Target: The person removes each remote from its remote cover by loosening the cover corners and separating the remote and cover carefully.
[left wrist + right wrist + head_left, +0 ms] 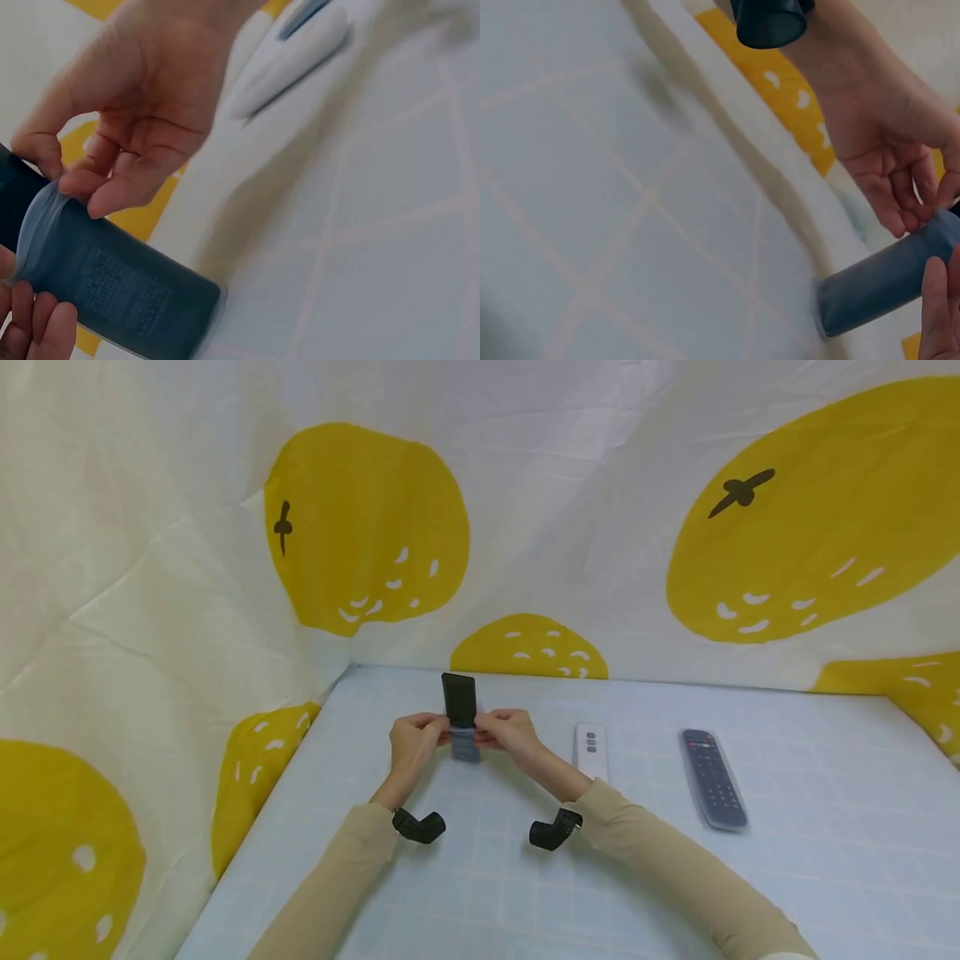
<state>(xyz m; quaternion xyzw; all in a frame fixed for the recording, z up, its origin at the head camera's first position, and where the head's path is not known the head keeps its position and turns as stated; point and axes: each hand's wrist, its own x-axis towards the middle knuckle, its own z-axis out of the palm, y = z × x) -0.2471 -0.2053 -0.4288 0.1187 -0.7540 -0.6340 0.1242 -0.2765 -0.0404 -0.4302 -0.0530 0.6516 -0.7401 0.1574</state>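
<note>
A flat black remote-like slab [460,697] stands upright, its lower part inside a clear plastic sleeve [466,748]. Small pale print shows through the sleeve in the left wrist view. My left hand [417,742] pinches the sleeve's open rim on the left between thumb and fingers. On the opposite side, my right hand [513,733] pinches the same rim, its fingertips close against the slab [15,191]. The slab's upper half sticks out above both hands. In the right wrist view the sleeve's lower end [840,309] hangs close over the table.
A white remote control [592,752] lies right of my hands, partly behind the right forearm. Farther right is a dark remote control [714,779] with many buttons, in a clear cover. Black wrist cameras [420,827] jut inward from both sleeves. A lemon-print cloth [555,527] borders the table [480,893].
</note>
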